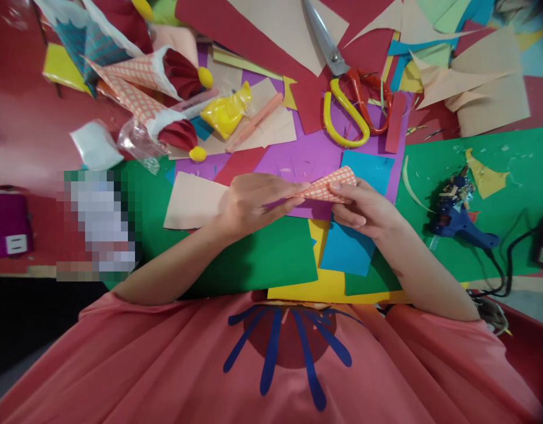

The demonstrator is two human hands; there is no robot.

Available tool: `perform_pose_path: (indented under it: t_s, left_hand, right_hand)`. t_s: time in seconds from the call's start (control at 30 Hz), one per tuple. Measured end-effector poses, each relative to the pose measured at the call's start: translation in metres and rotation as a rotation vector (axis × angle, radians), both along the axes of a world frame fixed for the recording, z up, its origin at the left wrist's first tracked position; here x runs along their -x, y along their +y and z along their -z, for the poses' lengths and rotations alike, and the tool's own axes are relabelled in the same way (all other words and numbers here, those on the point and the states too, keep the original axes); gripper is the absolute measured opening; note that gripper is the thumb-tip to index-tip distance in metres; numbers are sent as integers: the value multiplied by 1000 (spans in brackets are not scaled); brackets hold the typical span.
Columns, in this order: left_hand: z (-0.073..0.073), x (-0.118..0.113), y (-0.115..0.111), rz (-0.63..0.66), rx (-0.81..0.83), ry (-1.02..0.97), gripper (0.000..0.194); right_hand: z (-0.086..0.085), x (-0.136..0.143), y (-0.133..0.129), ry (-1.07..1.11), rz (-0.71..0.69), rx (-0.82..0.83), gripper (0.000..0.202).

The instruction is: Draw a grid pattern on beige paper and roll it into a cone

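Note:
A small paper cone (328, 186) with an orange checked pattern is held level over the coloured sheets, its point to the left and its wide end to the right. My left hand (254, 203) pinches the narrow tip between thumb and fingers. Around the wide end, the thumb and fingers of my right hand (364, 206) are closed. Beneath my left hand lies a beige paper piece (194, 201). A blue paper sheet (348, 250) lies under my right hand.
Large scissors (337, 62) lie beyond the hands, among paper scraps. A blue glue gun (463, 221) with a cord rests on green paper (525, 171) at right. Finished-looking checked cones (136, 106), a yellow packet (227, 111) and markers (256, 121) are at upper left.

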State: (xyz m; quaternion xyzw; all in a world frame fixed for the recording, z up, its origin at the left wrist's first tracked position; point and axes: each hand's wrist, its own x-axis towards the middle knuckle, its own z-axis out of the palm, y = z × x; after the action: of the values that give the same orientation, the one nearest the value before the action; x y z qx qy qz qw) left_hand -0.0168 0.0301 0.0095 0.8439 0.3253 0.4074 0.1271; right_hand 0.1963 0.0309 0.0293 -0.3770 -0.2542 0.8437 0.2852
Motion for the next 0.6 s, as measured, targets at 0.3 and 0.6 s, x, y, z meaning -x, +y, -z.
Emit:
perform_pose_path:
  t_s: [0.3,0.6]
  left_hand:
    - [-4,-4,-4,-37,469,-176,24]
    - [-2,-6,-6,-121,492,-150,18]
  right_hand:
    - [-1,6,-5,-131,130,-199,29]
    - [6,5,-7,-171,159,-320,22]
